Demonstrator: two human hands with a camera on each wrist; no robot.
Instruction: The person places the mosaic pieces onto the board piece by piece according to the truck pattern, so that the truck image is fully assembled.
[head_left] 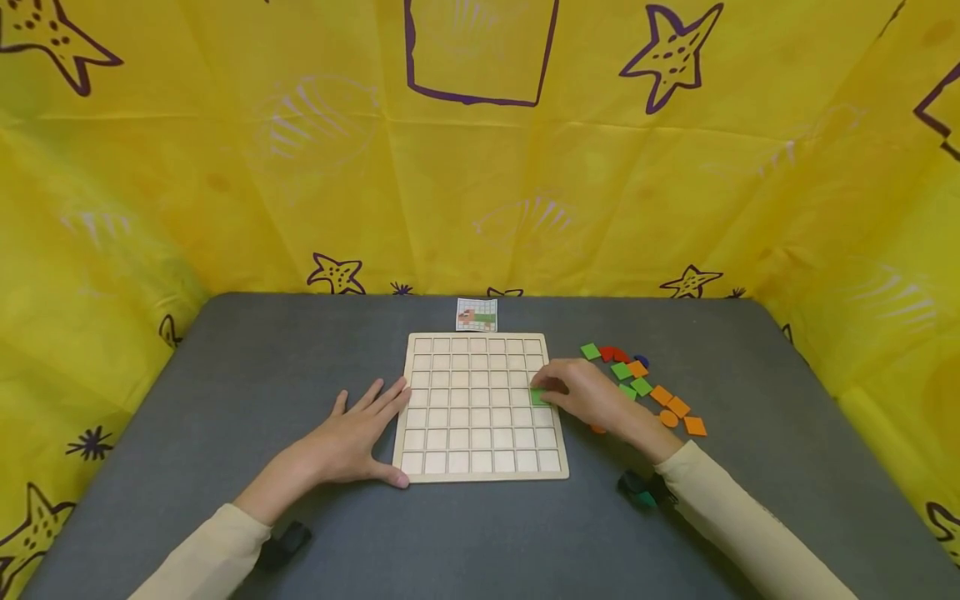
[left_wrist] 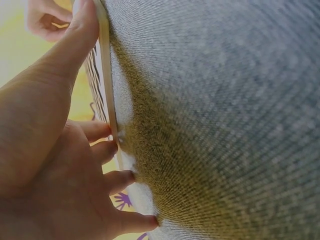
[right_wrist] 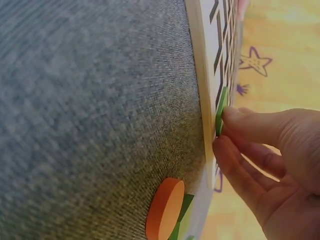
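A pale wooden grid board [head_left: 480, 418] lies flat on the dark table. At its left edge my left hand [head_left: 358, 435] rests with the fingers spread, the thumb by the near corner; the left wrist view shows the fingertips [left_wrist: 111, 131] along the board's side. My right hand [head_left: 581, 392] pinches a green square tile [head_left: 538, 397] over the right-hand column of the grid. In the right wrist view that tile [right_wrist: 221, 111] stands tilted between thumb and fingers, close over the board.
Right of the board lie loose green, red, orange and blue pieces, among them an orange disc [head_left: 669, 418] and an orange square [head_left: 695, 427]. A small picture card [head_left: 477, 315] sits behind the board. Yellow patterned cloth [head_left: 450, 183] surrounds the table.
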